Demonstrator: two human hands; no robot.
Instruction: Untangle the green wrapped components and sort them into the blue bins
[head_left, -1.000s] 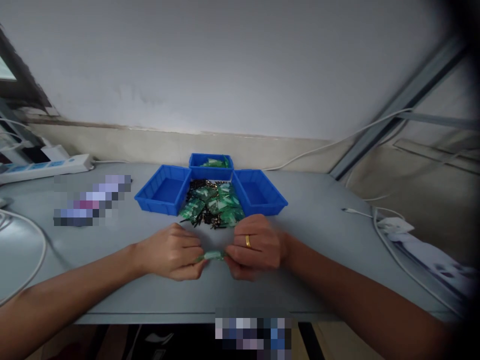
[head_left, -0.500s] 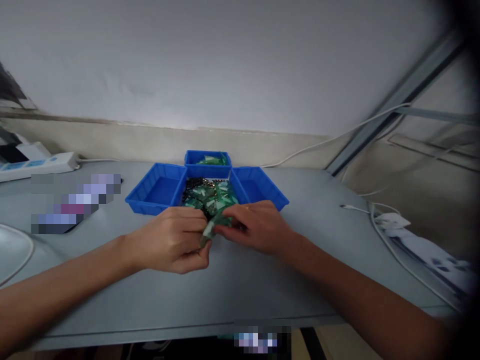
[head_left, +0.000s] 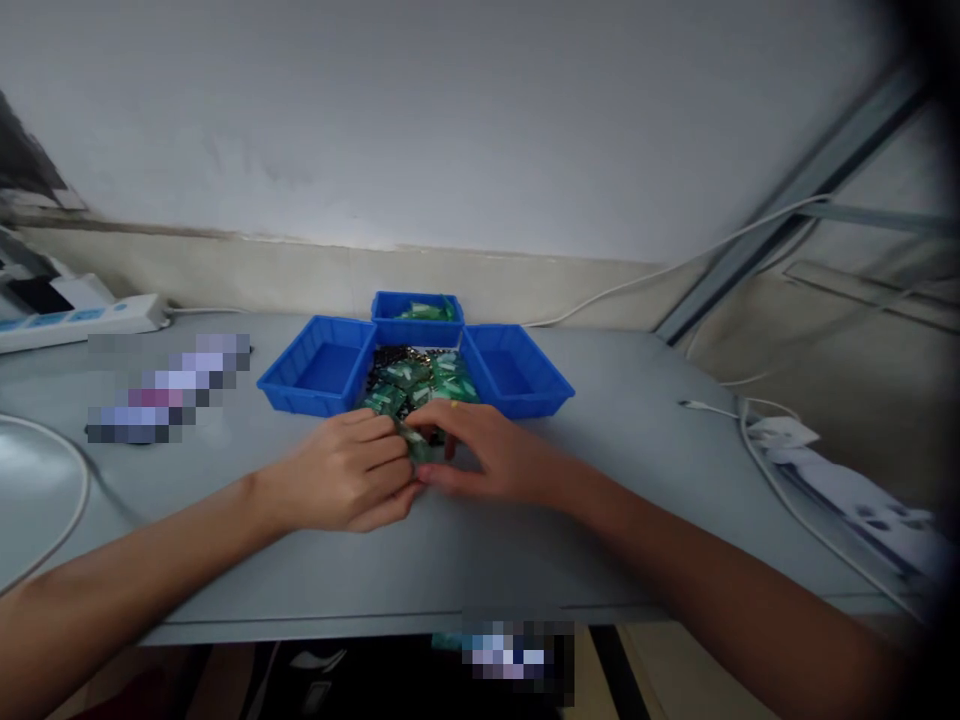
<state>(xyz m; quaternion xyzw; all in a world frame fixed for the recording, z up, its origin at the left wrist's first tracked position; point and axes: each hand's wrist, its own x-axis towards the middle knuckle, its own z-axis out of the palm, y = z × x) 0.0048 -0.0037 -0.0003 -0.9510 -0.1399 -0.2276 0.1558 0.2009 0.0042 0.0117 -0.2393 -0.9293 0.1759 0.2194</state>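
Observation:
My left hand (head_left: 352, 472) is closed, its fingers curled around one end of a small green see-through packet (head_left: 415, 444). From the other side, my right hand (head_left: 506, 452) has its thumb and forefinger at the packet's edge, with a gap between thumb and palm. What is inside the packet is too small to tell. Just beyond both hands lies a pile of similar green packets (head_left: 452, 378) with white labels, among many small dark shiny pieces (head_left: 390, 358).
Blue trays flank the pile: a left tray (head_left: 274, 385), a right tray (head_left: 559, 385) and a back tray (head_left: 390, 328) with green packets. A power strip (head_left: 127, 318) sits far left. White cables (head_left: 780, 480) run along the grey table's (head_left: 637, 400) right side.
The packet has turned and sits lower between my hands. My right thumb and forefinger have spread wider apart. The view has shifted slightly.

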